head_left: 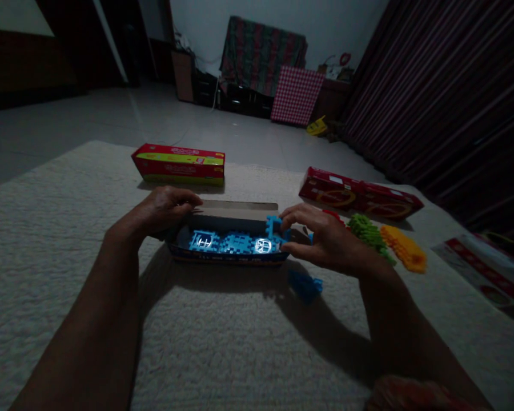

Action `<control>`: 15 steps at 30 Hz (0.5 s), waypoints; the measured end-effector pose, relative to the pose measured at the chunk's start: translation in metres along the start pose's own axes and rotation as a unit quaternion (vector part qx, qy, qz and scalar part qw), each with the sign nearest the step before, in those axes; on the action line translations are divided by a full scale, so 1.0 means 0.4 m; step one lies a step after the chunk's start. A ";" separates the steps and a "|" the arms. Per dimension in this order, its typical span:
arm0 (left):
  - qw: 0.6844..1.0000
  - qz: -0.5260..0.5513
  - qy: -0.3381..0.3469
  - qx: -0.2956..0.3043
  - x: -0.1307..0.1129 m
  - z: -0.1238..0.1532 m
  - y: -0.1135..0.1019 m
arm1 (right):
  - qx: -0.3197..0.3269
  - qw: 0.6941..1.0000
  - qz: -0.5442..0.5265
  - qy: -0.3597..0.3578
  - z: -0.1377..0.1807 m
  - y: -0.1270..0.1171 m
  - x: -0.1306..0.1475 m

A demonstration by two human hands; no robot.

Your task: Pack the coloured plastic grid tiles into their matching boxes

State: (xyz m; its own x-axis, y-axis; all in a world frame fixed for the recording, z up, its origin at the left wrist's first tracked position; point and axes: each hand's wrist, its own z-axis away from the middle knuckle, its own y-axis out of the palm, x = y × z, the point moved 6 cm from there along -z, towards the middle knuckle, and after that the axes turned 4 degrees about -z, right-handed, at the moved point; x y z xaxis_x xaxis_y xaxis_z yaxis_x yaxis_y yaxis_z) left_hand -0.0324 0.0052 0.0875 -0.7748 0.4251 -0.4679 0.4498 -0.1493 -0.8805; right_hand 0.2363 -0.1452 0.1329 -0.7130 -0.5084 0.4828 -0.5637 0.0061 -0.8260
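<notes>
An open cardboard box [229,257] lies on a pale rug in front of me, with several blue interlocking plastic pieces [231,242] laid flat inside. My left hand [165,208] grips the box's left end, fingers curled over its raised flap [235,214]. My right hand [321,237] is at the box's right end, fingers pinched on an upright blue piece [274,225] at the inside edge. More blue pieces [305,285] lie on the rug just below my right wrist.
Green pieces [368,231] and orange pieces [405,248] lie in piles to the right. A red and yellow box [179,164] sits behind, a red box [360,197] at right, and a printed sheet [484,268] at far right. Striped curtain along the right wall.
</notes>
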 end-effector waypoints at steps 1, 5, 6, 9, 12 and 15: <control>1.000 0.000 -0.002 0.001 -0.001 0.001 0.000 | 0.008 1.000 -0.001 0.006 -0.003 0.012 -0.006; 1.000 0.003 0.000 -0.004 -0.006 0.002 -0.003 | 0.025 0.999 0.005 0.023 -0.006 0.036 -0.023; 1.000 0.000 0.003 -0.003 -0.007 0.002 -0.003 | 0.026 0.999 0.005 0.025 -0.006 0.038 -0.025; 1.000 -0.007 0.007 0.001 -0.005 0.000 0.000 | 0.018 0.999 0.010 0.025 -0.005 0.036 -0.025; 1.000 -0.004 0.007 -0.002 -0.003 -0.001 0.001 | -0.007 1.000 0.021 0.015 0.001 0.017 -0.023; 1.000 -0.005 0.013 0.004 -0.005 -0.002 0.003 | -0.030 0.999 0.037 0.019 0.016 -0.021 -0.036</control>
State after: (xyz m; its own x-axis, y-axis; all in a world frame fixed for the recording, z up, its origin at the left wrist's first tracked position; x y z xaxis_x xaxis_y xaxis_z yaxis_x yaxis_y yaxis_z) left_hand -0.0302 0.0050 0.0873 -0.7675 0.4495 -0.4571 0.4385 -0.1522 -0.8858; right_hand 0.2539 -0.1436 0.1309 -0.7684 -0.4716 0.4327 -0.5323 0.0955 -0.8412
